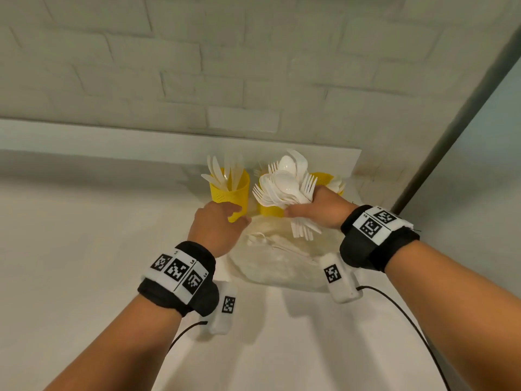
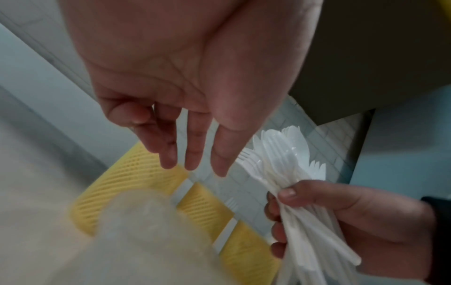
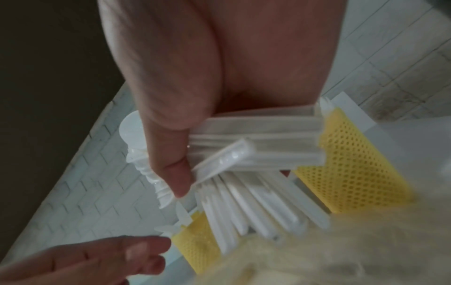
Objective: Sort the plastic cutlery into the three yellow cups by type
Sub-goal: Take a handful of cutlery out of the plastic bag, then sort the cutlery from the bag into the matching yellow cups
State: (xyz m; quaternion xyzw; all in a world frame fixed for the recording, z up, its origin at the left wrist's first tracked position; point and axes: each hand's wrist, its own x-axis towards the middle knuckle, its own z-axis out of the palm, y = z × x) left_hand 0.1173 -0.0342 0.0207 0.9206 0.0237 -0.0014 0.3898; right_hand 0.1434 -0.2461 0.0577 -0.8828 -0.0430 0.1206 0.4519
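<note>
On the white counter by the brick wall, three yellow perforated cups [image 1: 229,193] stand in a row; the left one holds flat white knives [image 1: 222,170]. Right hand [image 1: 318,210] grips a thick bundle [image 1: 284,187] of glossy white spoons and forks, fingers curled round the ribbed handles. Left hand [image 1: 217,224] hangs loose, fingers straight, holding nothing, just before the left cup. A crinkled clear bag [image 1: 279,263] lies below.

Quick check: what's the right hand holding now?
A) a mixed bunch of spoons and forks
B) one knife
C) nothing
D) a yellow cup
A: the right hand grips a bunch of white spoons and forks by the handles, above the cups.
</note>
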